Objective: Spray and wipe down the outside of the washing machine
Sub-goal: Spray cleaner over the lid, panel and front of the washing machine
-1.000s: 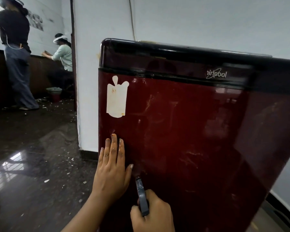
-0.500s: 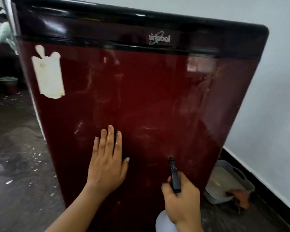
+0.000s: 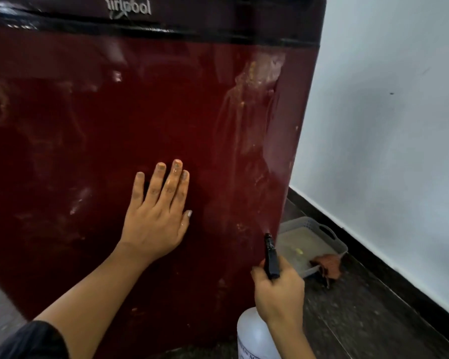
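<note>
The washing machine (image 3: 114, 112) fills most of the view, a glossy dark-red panel with a black top band and smeared marks. My left hand (image 3: 157, 216) lies flat on the panel with fingers spread, holding nothing. My right hand (image 3: 279, 294) grips a white spray bottle (image 3: 254, 335) with a black nozzle head (image 3: 271, 255) aimed up at the panel's right side. A pale mist and a crusty stain (image 3: 259, 73) show near the panel's upper right edge.
A grey plastic basket (image 3: 309, 224) sits on the dark floor to the right of the machine, with a brown cloth (image 3: 327, 265) hanging over its near edge. A white wall (image 3: 386, 125) with a black skirting runs along the right.
The view has swung right and closer to the machine. My right hand with the bottle has moved right toward the panel's edge, and spray mist now shows. My left hand stays flat on the panel.
</note>
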The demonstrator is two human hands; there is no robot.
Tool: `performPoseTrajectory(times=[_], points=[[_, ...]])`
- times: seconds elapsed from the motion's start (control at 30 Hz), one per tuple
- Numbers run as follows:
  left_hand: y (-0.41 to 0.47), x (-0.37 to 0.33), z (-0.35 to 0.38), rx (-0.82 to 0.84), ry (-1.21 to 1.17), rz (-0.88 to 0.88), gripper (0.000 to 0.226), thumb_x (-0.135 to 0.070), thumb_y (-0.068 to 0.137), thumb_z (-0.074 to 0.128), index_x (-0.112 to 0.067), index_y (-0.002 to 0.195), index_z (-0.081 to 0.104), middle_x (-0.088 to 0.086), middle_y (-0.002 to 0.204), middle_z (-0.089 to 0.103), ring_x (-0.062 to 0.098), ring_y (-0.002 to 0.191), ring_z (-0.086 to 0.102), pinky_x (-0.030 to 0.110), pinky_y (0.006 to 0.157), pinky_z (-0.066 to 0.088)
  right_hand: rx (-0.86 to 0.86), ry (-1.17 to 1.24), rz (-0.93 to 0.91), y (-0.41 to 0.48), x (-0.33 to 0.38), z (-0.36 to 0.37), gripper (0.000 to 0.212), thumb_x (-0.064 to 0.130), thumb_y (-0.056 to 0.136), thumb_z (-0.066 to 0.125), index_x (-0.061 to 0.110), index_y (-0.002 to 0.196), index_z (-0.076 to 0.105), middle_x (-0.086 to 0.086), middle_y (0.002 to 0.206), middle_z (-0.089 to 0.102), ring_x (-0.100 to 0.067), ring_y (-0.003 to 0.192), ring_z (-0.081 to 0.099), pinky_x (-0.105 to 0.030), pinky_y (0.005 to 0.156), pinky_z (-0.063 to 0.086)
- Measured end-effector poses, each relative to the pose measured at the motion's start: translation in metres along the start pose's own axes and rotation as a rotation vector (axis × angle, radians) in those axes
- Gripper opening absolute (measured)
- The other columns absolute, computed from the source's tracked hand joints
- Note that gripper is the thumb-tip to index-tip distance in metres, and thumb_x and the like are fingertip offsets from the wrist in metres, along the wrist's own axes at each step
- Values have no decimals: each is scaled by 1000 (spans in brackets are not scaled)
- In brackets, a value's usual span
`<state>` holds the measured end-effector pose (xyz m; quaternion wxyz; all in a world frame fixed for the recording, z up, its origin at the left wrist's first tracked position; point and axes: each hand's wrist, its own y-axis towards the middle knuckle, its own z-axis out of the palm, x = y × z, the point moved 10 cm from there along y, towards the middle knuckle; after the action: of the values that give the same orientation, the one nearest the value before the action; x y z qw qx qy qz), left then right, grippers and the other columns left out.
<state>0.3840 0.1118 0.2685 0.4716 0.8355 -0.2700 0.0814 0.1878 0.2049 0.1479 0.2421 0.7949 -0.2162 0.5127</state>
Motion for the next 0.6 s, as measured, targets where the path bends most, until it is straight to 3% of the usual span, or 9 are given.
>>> performPoseTrajectory(times=[0.13,0.37,0.5,0.6], points=[[-9,-2,5,-10,32,65,69,-40,90,34,-4,145,13,13,155,-3,32,142,1,52,113,-2,70,45,84,-16,-35,23,12,20,82,66,23,74,58,1,54,56,-16,50,51,-31,51,38],[-39,15,12,-20,125,171,69,-44,93,33,-3,145,15,12,156,0,30,142,5,52,113,1,138,20,200,-57,-96,63,26,12,79,69,30,72,52,6,67,61,-14,65,58,-29,66,47],[-64,48,8,-19,172,135,70,-45,94,36,-1,145,17,15,155,6,33,141,9,55,112,4,168,-9,-9,-62,-70,82,20,22,73,63,29,65,46,6,51,48,-9,49,45,-27,51,39],[-87,76,4,-6,184,31,72,-45,93,38,1,144,16,19,152,11,34,141,6,55,112,3,249,-84,-190,-76,-44,108,8,29,76,59,22,77,54,8,62,50,-11,54,47,-17,47,31]])
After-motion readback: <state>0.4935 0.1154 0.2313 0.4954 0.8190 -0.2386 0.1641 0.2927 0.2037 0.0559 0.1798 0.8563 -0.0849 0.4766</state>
